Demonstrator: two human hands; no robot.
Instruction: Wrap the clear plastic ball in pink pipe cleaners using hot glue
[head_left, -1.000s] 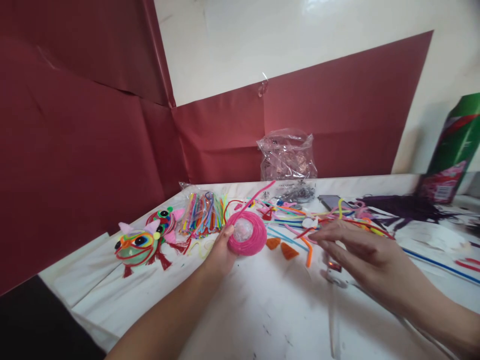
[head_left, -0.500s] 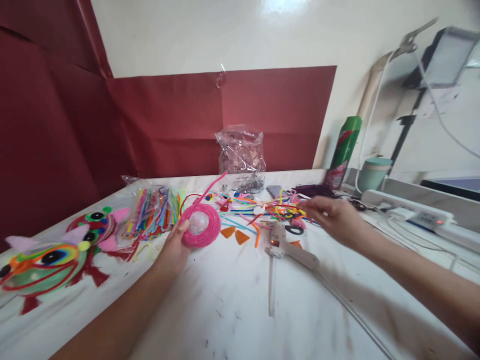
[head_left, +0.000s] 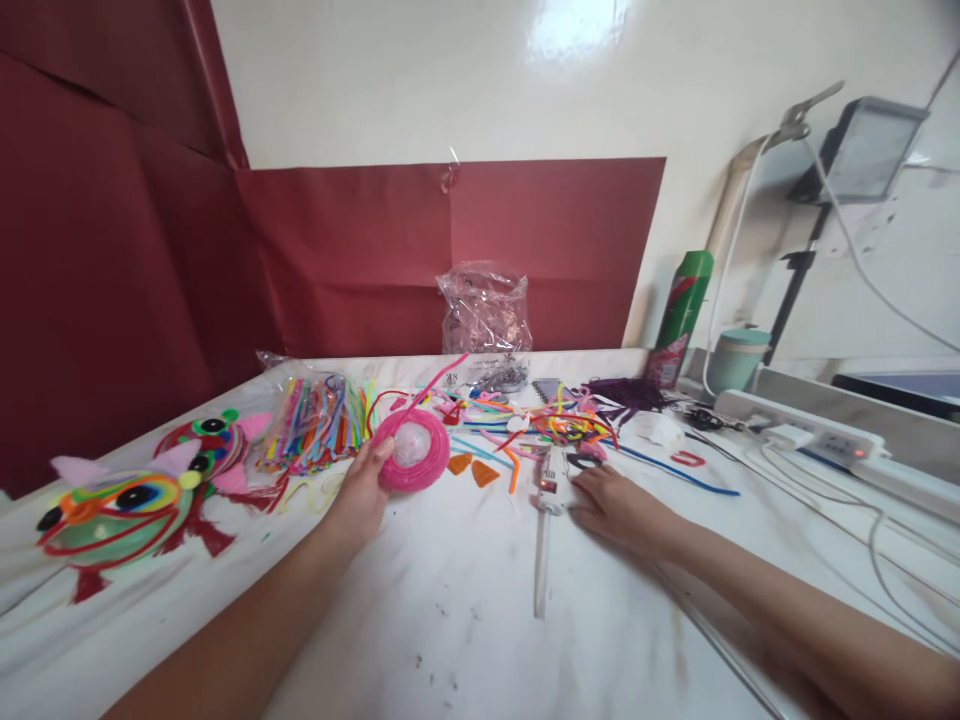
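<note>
My left hand [head_left: 365, 490] grips a round pink pipe-cleaner coil [head_left: 435, 462] by its left edge, above the table. Its middle is clear and shiny, and a loose pink end sticks up to the right. My right hand [head_left: 619, 505] is down on the table, closed over the handle of a white hot glue gun [head_left: 553, 480], which it mostly hides. A black ring-shaped piece [head_left: 583, 461] lies just past the fingertips. Two orange felt pieces [head_left: 484, 474] and an orange pipe cleaner [head_left: 514, 470] lie between the hands.
Two colourful animal figures [head_left: 112, 525] stand at the left beside bagged pipe cleaners [head_left: 319, 425]. Loose pipe cleaners [head_left: 574, 428] and purple tassels [head_left: 626, 392] lie at the back. On the right are a green spray can [head_left: 682, 310], a lidded cup [head_left: 739, 358] and a power strip [head_left: 802, 425] with cables.
My right hand has come down and left from above the loose pipe cleaners onto the glue gun's handle. My left hand still holds the pink coil. The view has tilted slightly.
</note>
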